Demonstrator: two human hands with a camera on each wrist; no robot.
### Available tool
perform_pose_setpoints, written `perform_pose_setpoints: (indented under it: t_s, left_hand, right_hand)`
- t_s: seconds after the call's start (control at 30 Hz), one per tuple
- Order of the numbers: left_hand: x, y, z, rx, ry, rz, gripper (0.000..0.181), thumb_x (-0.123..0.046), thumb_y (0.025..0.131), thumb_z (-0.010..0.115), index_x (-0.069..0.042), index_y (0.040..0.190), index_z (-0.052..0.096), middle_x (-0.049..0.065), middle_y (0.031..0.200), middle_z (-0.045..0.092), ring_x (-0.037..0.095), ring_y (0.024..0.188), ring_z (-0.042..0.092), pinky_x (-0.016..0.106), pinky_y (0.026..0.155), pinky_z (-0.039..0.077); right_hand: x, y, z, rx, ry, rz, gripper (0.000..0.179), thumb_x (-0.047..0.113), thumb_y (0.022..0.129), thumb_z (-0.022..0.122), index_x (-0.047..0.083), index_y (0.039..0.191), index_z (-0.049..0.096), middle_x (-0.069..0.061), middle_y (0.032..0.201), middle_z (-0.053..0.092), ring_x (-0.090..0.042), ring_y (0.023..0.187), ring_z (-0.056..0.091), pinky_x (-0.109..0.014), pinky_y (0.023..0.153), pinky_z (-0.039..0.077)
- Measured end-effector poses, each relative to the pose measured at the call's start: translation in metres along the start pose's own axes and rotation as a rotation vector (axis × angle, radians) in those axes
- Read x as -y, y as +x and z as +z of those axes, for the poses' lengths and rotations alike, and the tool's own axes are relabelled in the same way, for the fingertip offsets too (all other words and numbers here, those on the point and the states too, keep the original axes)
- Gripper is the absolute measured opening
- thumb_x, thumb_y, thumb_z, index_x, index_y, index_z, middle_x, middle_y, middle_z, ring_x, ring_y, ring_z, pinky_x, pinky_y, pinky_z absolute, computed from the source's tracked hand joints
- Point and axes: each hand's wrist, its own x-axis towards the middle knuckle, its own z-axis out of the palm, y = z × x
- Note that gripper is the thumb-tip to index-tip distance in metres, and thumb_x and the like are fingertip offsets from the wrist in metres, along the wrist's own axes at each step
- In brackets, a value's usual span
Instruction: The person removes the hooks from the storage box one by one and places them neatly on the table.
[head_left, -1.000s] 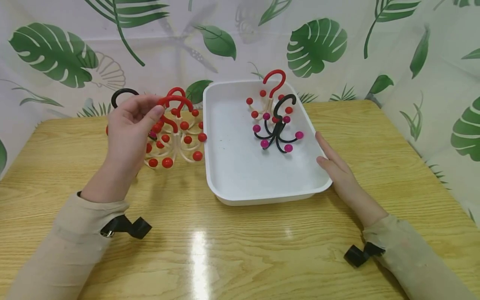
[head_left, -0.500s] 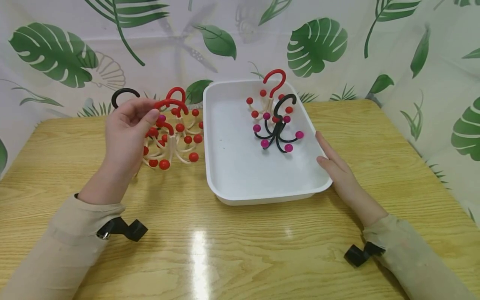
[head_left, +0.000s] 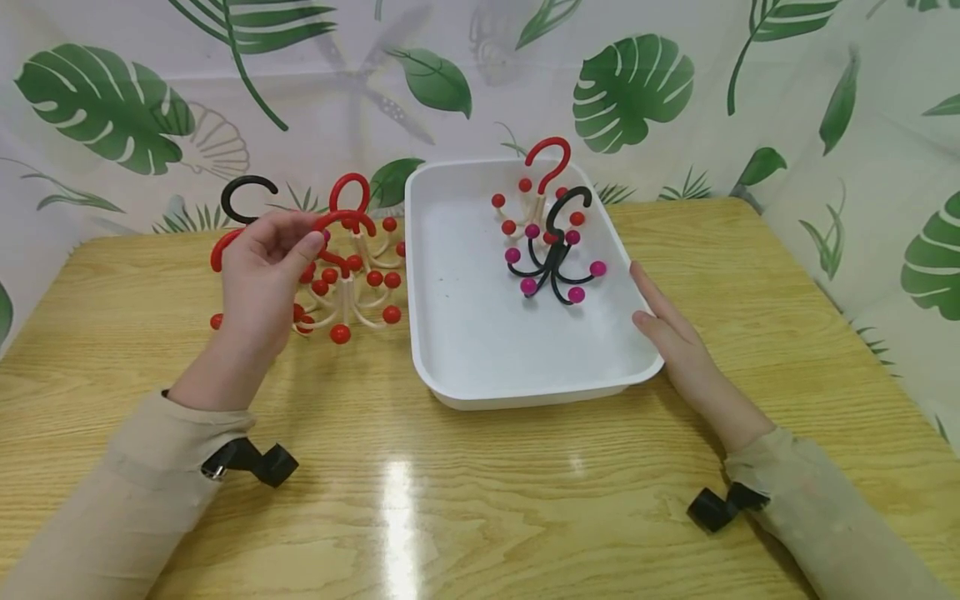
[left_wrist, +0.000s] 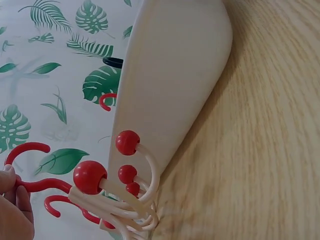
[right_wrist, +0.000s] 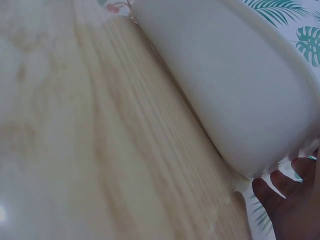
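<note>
My left hand [head_left: 262, 279] pinches the red hook of a multi-prong hook hanger [head_left: 345, 296] between thumb and fingers. Its cream prongs end in red balls and overlap others of its kind on the left. In the left wrist view that hanger [left_wrist: 107, 200] tilts beside the outer wall of a white tray [left_wrist: 175, 75]. At the tray's right side, my right hand [head_left: 678, 342] holds it, thumb over the rim and fingers against the outside. Inside the tray [head_left: 480, 350] stand a red-and-cream hanger [head_left: 548, 162] and a black one with magenta balls [head_left: 555, 262].
Behind the left hand are more hangers, among them one with a red hook [head_left: 349, 187] and one with a black hook [head_left: 247, 187]. All rest on a wooden table [head_left: 487, 483]. A leaf-printed cloth [head_left: 480, 83] rises at the back.
Over the last second, the hanger in my left hand has dipped slightly and swung a little left, then back right. Behind that hand, another red hook now shows. My right hand and the tray stay put.
</note>
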Motion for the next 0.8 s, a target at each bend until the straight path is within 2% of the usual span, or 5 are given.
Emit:
perform_pose_setpoints:
  t_s: [0.23, 0.5, 0.8]
  left_hand:
    - [0.005, -0.001, 0.002, -0.019, -0.004, -0.034, 0.021, -0.01, 0.08, 0.067, -0.006, 0.1, 0.065, 0.004, 0.093, 0.06, 0.015, 0.083, 0.055, 0.016, 0.075, 0.048]
    - [0.011, 0.001, 0.004, 0.0, -0.039, -0.006, 0.017, -0.005, 0.081, 0.065, -0.004, 0.098, 0.065, 0.004, 0.089, 0.059, 0.015, 0.082, 0.056, 0.017, 0.074, 0.047]
    - [0.015, -0.002, 0.007, -0.067, -0.018, -0.022, 0.017, -0.005, 0.081, 0.065, -0.005, 0.098, 0.064, 0.004, 0.09, 0.059, 0.015, 0.082, 0.057, 0.017, 0.074, 0.047]
  right_hand:
    - [0.001, -0.001, 0.001, 0.003, -0.002, -0.007, 0.052, 0.027, 0.098, 0.033, 0.024, 0.146, 0.012, 0.01, 0.151, 0.004, -0.009, 0.138, -0.001, -0.046, 0.11, -0.004]
    - [0.002, -0.001, 0.001, 0.006, 0.006, -0.003, 0.053, 0.029, 0.098, 0.032, 0.025, 0.146, 0.011, 0.011, 0.152, 0.003, -0.009, 0.138, -0.003, -0.048, 0.11, -0.005]
    - [0.001, 0.0, 0.0, 0.002, 0.011, -0.005, 0.053, 0.027, 0.098, 0.034, 0.024, 0.146, 0.012, 0.01, 0.151, 0.004, -0.009, 0.138, -0.001, -0.046, 0.11, -0.004]
